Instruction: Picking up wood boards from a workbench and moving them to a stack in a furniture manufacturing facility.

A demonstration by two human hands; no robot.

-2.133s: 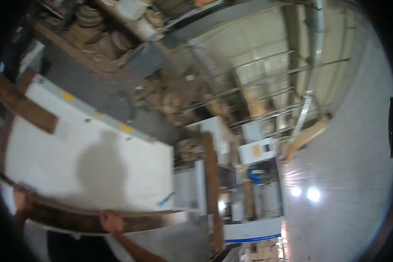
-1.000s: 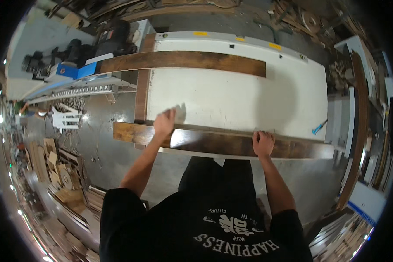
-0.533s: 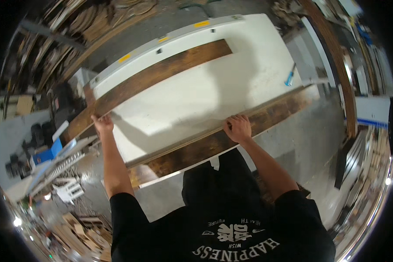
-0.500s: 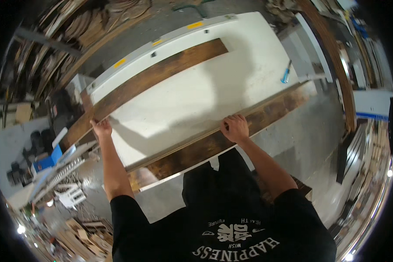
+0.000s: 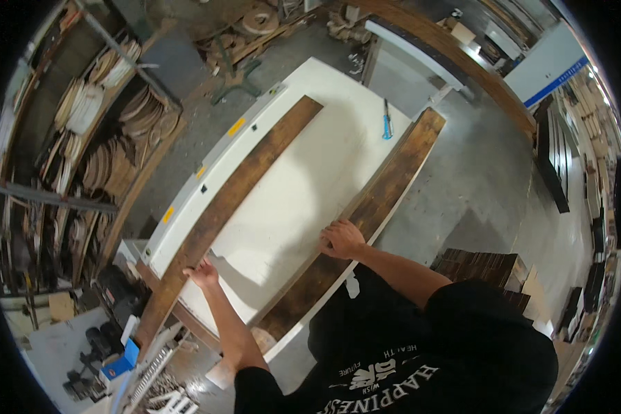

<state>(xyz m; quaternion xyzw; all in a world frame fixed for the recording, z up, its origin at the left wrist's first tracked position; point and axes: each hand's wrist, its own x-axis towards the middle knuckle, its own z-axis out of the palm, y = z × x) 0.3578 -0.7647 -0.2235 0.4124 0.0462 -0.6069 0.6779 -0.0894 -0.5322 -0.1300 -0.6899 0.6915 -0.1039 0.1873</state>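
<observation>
Two long brown stained wooden planks lie lengthwise on a white-topped table point(image 5: 283, 200). My left hand point(image 5: 203, 274) grips the inner edge of the left plank point(image 5: 245, 176), thumb over the wood; some fingers are hidden. That plank's near end sticks out past the table. My right hand point(image 5: 343, 239) is curled over the inner edge of the right plank point(image 5: 386, 190), which runs along the table's side closest to my body. A blue-handled screwdriver point(image 5: 387, 127) rests at the table's far right side.
A pale metal rail point(image 5: 214, 155) with yellow labels borders the table's left side. Shelves of wooden pieces point(image 5: 93, 138) stand at left. Dark machinery point(image 5: 121, 297) and a blue box point(image 5: 121, 361) sit near the left plank's end. A stack of brown slats point(image 5: 479, 269) is at right.
My view has turned, so the table and planks now slant more steeply. Both hands remain at their planks. The slat stack at right has come more into sight.
</observation>
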